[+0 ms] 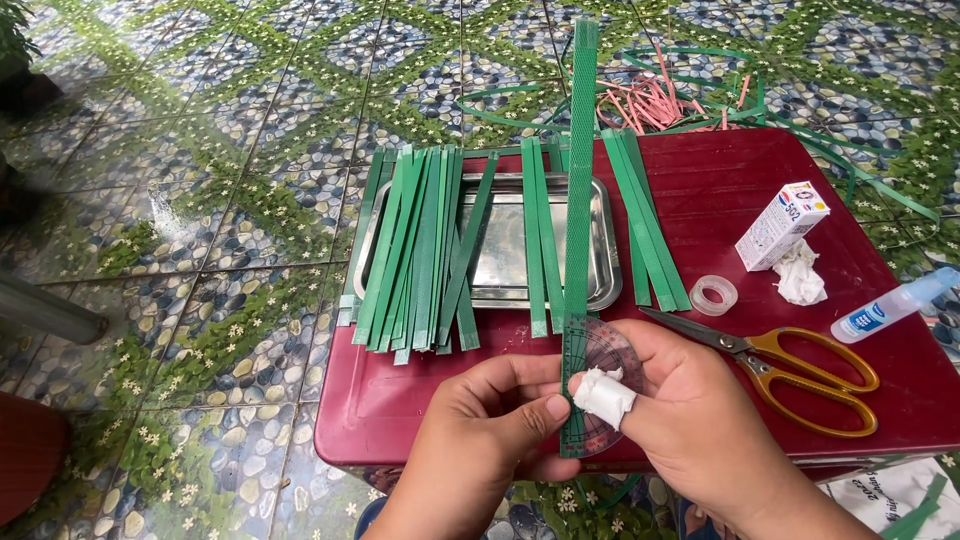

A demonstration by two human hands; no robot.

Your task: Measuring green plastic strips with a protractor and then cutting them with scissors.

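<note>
My left hand [490, 415] and my right hand [690, 410] together pinch the near end of a long green plastic strap [581, 150] that points away from me over the table. My right hand also holds a clear round protractor [608, 352] behind the strap. A white bandage wraps my right thumb [603, 395]. Several cut green strips [420, 255] lie across a metal tray [505, 262] on the dark red table [740, 200].
Orange-handled scissors [800, 368], a roll of clear tape [714, 294], a small white carton [781, 224], crumpled tissue [800, 275] and a glue bottle [885, 308] lie at right. Pink and green offcuts [650, 100] litter the patterned tile floor beyond the table.
</note>
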